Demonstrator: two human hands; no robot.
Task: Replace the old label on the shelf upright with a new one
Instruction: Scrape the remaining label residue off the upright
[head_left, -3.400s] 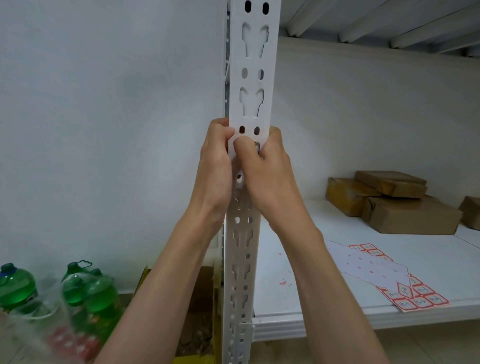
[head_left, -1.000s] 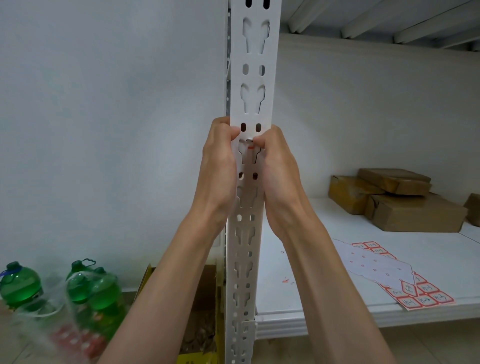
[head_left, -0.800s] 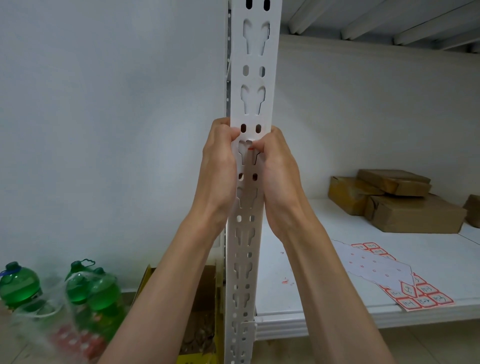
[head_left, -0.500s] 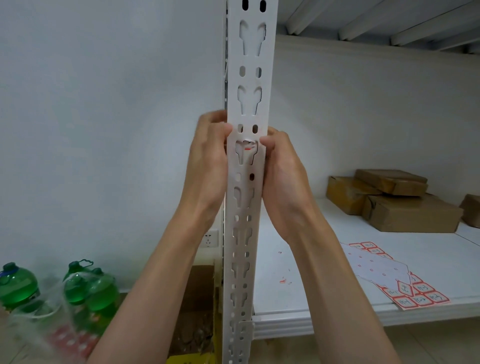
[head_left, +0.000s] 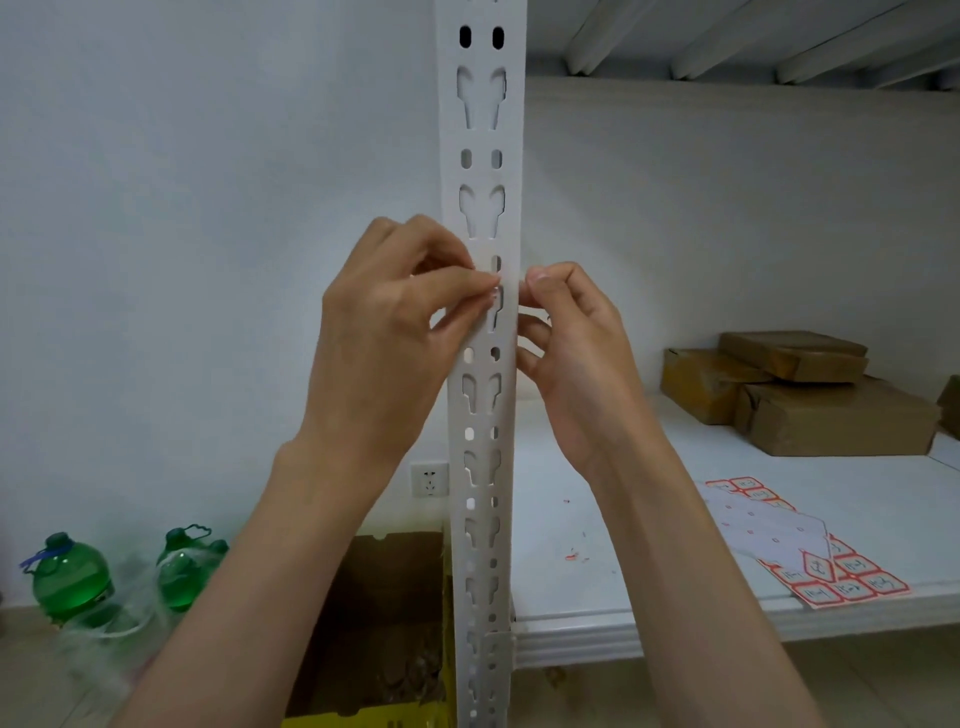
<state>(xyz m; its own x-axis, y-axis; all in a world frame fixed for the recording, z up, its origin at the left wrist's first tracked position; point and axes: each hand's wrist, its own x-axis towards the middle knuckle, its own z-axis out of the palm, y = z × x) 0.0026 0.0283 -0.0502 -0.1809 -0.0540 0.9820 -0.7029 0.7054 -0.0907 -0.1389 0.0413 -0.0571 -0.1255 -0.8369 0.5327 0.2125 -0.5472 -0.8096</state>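
The white perforated shelf upright (head_left: 483, 156) runs top to bottom through the middle of the view. My left hand (head_left: 384, 343) reaches across its front, thumb and forefinger pinched together at a keyhole slot. There they nip a small pale scrap of the old label (head_left: 493, 297), and my fingers hide most of it. My right hand (head_left: 576, 358) is beside the upright's right edge, fingers loosely curled with their tips against the metal and nothing in them. A sheet of new red-bordered labels (head_left: 841, 584) lies on the shelf board (head_left: 597, 519) at the right, partly under a peeled white backing sheet (head_left: 763, 530).
Brown wrapped parcels (head_left: 810, 400) are stacked at the back right of the shelf. Tiny red label scraps (head_left: 571, 556) dot the board. On the floor to the left stand green bottles (head_left: 72, 577) in plastic wrap and an open cardboard box (head_left: 384, 623). A wall socket (head_left: 429, 480) is behind.
Both hands have let go of the upright's sides. My left hand has come across the front and pinched at the slot where the red scrap showed. My right hand has drawn off to the right edge.
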